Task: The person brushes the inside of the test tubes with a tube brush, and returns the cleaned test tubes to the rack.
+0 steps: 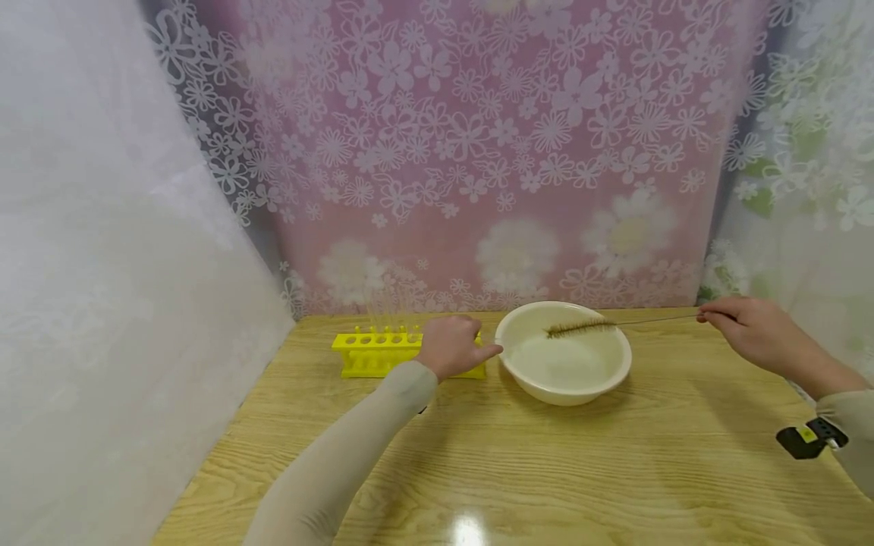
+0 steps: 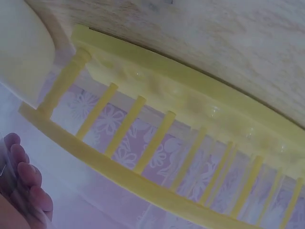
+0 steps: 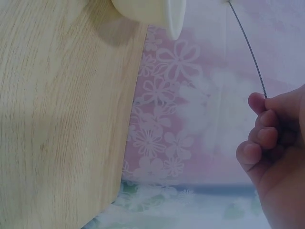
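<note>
My right hand pinches the thin twisted wire of a brush between thumb and fingers. The brush's brown bristles lie over the inside of a cream bowl. Between the bowl and a yellow test tube rack, my left hand has its thumb pointing toward the bowl's rim. In the left wrist view, the curled fingers of that hand hold a clear, glassy thing, apparently a test tube, mostly hidden. Clear test tubes stand in the rack's left part.
The wooden table carries the rack and bowl near its back edge, with a pink flowered curtain behind them. White sheeting hangs at the left, and a pale flowered sheet at the right.
</note>
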Tool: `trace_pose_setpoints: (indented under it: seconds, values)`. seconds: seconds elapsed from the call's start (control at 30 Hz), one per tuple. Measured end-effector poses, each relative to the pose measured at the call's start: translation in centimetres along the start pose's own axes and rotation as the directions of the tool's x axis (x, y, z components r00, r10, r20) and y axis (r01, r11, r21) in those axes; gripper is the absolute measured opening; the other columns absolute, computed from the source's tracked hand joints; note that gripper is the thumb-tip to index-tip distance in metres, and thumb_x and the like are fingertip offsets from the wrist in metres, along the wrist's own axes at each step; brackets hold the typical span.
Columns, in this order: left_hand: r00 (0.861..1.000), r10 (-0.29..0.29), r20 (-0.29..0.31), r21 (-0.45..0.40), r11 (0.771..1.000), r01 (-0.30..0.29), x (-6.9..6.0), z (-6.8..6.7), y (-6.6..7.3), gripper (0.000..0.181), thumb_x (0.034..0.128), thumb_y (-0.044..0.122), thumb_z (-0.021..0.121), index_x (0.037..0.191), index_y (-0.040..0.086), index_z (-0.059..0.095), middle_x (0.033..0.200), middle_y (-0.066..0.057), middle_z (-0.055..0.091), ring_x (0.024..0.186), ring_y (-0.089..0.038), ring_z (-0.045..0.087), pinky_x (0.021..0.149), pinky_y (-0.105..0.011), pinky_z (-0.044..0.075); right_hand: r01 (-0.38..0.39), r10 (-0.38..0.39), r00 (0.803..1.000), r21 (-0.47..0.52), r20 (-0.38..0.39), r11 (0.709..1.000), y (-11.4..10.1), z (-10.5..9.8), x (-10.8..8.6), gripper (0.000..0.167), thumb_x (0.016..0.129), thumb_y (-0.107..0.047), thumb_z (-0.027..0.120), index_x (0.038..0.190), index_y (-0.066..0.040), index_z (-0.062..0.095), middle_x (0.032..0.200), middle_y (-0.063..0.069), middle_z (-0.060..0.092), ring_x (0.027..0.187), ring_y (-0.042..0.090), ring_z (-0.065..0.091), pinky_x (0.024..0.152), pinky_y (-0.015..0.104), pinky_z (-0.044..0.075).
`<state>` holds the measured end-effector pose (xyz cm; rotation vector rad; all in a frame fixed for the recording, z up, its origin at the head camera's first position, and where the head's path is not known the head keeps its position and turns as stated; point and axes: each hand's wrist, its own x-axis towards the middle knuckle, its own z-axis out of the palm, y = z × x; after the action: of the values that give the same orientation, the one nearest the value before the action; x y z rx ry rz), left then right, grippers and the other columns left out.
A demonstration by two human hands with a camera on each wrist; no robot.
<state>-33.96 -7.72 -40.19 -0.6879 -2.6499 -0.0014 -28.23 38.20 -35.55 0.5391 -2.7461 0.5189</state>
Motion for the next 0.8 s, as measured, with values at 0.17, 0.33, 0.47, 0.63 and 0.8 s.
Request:
trace_pose_setpoints:
  seconds: [0.17,0.33,0.47,0.63,0.8]
  values:
    - [0.998,0.055,0.020,0.118,0.991,-0.057,0.2,0.0,0.2,0.054,0.0882,0.076,0.053,0.080,0.025,0.066,0.063,0.010,0.057,0.046,-0.006,0.047,0.038,-0.024,0.032,0.009,-0.010,1.000,-0.030,-0.026,1.000,-0.2,0.0,0.0,0.027,0.105,-0.008,0.051,0.120,0.007,0.067,0.109,0.021,0.072,0.094,0.039,0.067,0.061,0.027,0.049]
    - [0.994,0.106,0.030,0.199,0.974,-0.109,0.5,-0.1,0.3,0.059,0.0889,0.077,0.050,0.095,0.024,0.074,0.079,0.007,0.068,0.055,-0.007,0.056,0.040,-0.025,0.037,0.014,-0.015,1.000,-0.035,-0.027,0.999,-0.3,0.1,-0.1,0.026,0.105,-0.008,0.051,0.119,0.006,0.067,0.109,0.021,0.071,0.095,0.040,0.068,0.062,0.031,0.050]
    - [0.987,0.160,-0.003,0.223,0.962,-0.155,0.7,0.1,0.1,0.058,0.0873,0.076,0.054,0.094,0.023,0.075,0.079,0.006,0.070,0.057,-0.009,0.060,0.041,-0.027,0.039,0.017,-0.019,0.999,-0.043,-0.040,0.999,-0.1,0.2,-0.2,0.025,0.105,-0.008,0.052,0.118,0.004,0.068,0.108,0.019,0.072,0.090,0.031,0.068,0.061,0.030,0.050]
    - [0.978,0.210,-0.016,0.257,0.946,-0.199,0.9,0.2,0.0,0.056,0.0860,0.075,0.057,0.086,0.021,0.072,0.069,0.007,0.065,0.054,-0.009,0.056,0.043,-0.027,0.040,0.018,-0.020,0.999,-0.043,-0.047,0.999,-0.1,0.3,-0.2,0.024,0.105,-0.008,0.052,0.118,0.004,0.068,0.108,0.018,0.072,0.087,0.023,0.067,0.060,0.027,0.048]
    - [0.969,0.248,-0.017,0.289,0.929,-0.233,1.2,-0.3,0.2,0.056,0.0853,0.075,0.058,0.077,0.021,0.067,0.064,0.007,0.060,0.051,-0.010,0.051,0.043,-0.027,0.040,0.019,-0.021,0.999,-0.039,-0.049,0.999,-0.1,0.4,-0.3,0.024,0.104,-0.008,0.052,0.118,0.004,0.068,0.107,0.018,0.072,0.087,0.021,0.067,0.059,0.027,0.047]
